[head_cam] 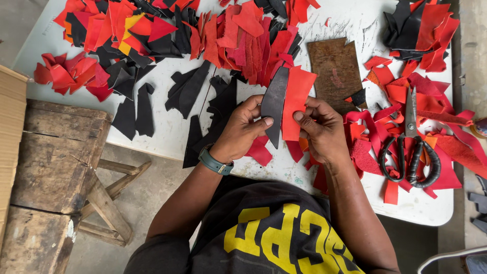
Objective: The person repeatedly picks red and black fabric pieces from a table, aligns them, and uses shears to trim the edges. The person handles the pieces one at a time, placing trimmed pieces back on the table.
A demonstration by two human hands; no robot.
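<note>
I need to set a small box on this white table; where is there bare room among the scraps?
Bare patches: the near right corner of the table, below the scissors, and the strip above the brown board, between the red heaps. The far left pile and the right side around the scissors are crowded.

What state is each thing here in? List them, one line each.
Black piece: upright, pinched in the left hand.
Red piece: upright beside it, pinched in the right hand.
Scissors: lying flat on red scraps, untouched; blades look closed.
Brown board: flat on the white table.
Scrap pile: loose, red and black mixed.
</note>
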